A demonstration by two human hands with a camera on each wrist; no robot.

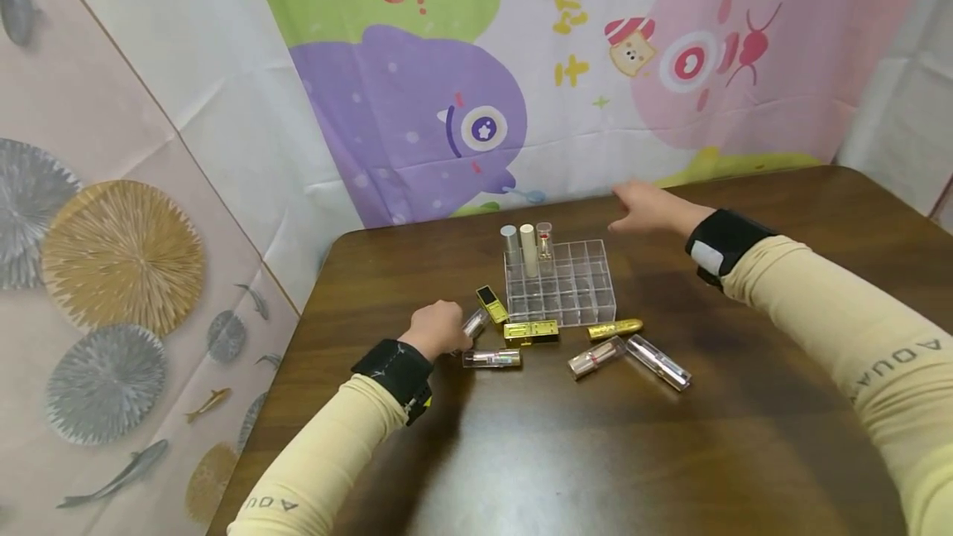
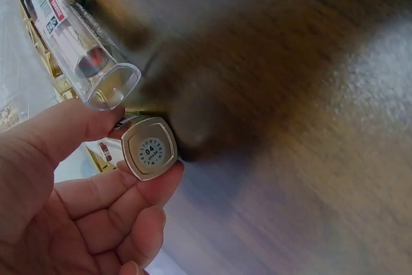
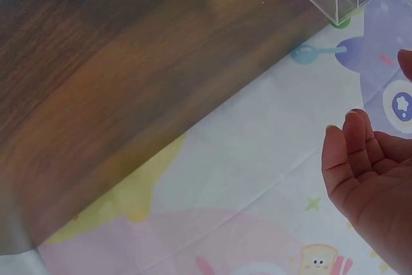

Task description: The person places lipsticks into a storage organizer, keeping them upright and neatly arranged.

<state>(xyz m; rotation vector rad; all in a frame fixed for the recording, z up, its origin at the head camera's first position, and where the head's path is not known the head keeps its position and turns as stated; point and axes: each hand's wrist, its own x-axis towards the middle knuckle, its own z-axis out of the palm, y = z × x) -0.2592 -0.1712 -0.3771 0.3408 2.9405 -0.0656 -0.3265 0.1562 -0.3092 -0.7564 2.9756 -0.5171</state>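
Square-capped metallic lipstick [image 2: 149, 151] between fingers [image 2: 138, 191]

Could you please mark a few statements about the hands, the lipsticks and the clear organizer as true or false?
1. The left hand pinches a lipstick tube with a round label on its end. True.
2. The right hand grips a gold lipstick. False: it holds nothing, its fingers relaxed above the table behind the clear organizer.
3. Three tubes stand upright in the organizer's back row. True.
4. Every compartment of the organizer is filled. False: most compartments are bare.
5. Several lipsticks lie on the table in front of the organizer. True, among them a gold bullet-shaped one.
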